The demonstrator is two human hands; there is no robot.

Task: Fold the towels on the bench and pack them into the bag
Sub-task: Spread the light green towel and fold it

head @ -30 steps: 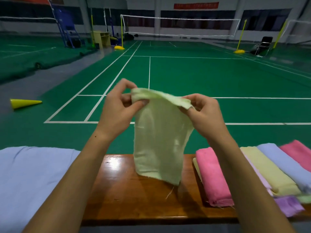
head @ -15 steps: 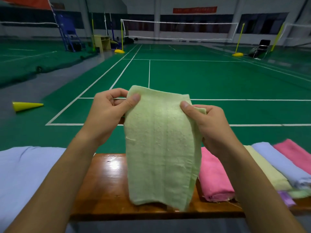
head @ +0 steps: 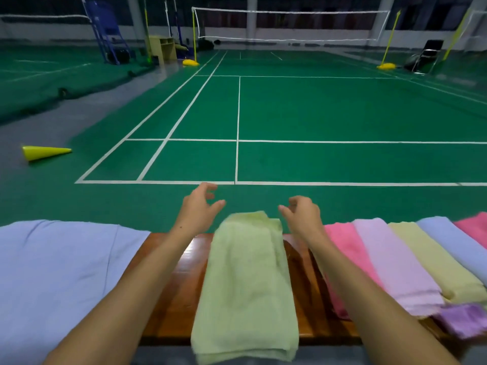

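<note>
A pale green towel (head: pixel 247 283) lies folded lengthwise across the wooden bench (head: pixel 171 304), its near end hanging over the front edge. My left hand (head: pixel 201 204) hovers just past its far left corner, fingers loosely curled, holding nothing. My right hand (head: pixel 300 210) hovers past its far right corner, equally empty. To the right lie several folded towels in a row: pink (head: pixel 342 248), lilac (head: pixel 395 264), yellow (head: pixel 432 259), light blue (head: pixel 453 241) and another pink (head: pixel 474 225). A light blue fabric (head: pixel 52 280), perhaps the bag, covers the bench's left end.
A purple cloth (head: pixel 463 320) pokes out under the lilac towel at the bench's front right. Beyond the bench stretches the green court floor (head: pixel 316 114) with white lines; a yellow cone (head: pixel 44 152) lies on its side at left.
Both hands held the green towel up by its top edge; they have laid it flat on the bench and let go, and now hover beyond its far end.
</note>
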